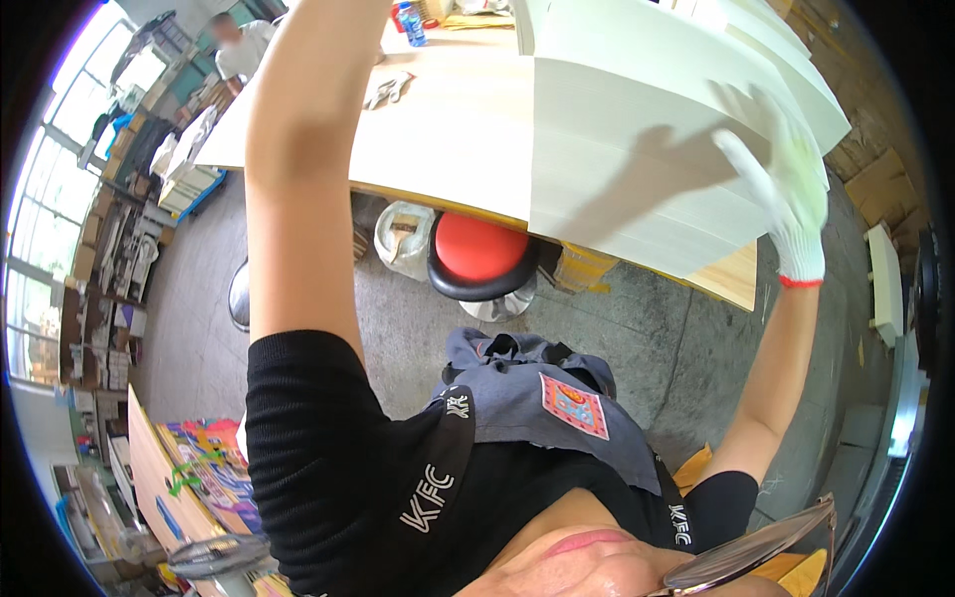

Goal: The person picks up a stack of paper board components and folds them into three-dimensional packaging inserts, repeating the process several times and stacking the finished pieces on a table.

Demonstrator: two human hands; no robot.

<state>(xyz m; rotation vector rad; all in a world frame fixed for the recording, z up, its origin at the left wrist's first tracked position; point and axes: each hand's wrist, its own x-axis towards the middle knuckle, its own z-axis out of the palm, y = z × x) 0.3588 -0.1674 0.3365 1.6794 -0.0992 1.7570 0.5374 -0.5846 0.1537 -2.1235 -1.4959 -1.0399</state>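
Note:
My right hand (pixel 791 189), in a white knitted glove with a red cuff, is raised at the right with its fingers spread. It holds nothing that I can see and is beside the edge of a stack of pale white panels (pixel 617 149). Its shadow falls across the top panel; whether the fingertips touch the edge I cannot tell. My left arm (pixel 303 179) reaches up past the top of the picture, so that hand is out of sight. Left of the stack, a crumpled grey glove (pixel 388 91) lies on the light wooden table (pixel 448 139).
A blue bottle (pixel 411 25) stands at the table's far side. Below the front edge are a red and black stool (pixel 482 249), a clear plastic bag (pixel 403 239) and a yellow-taped box (pixel 589 267). Another person (pixel 242 50) is at the far left; loaded shelves (pixel 109 259) line the windows.

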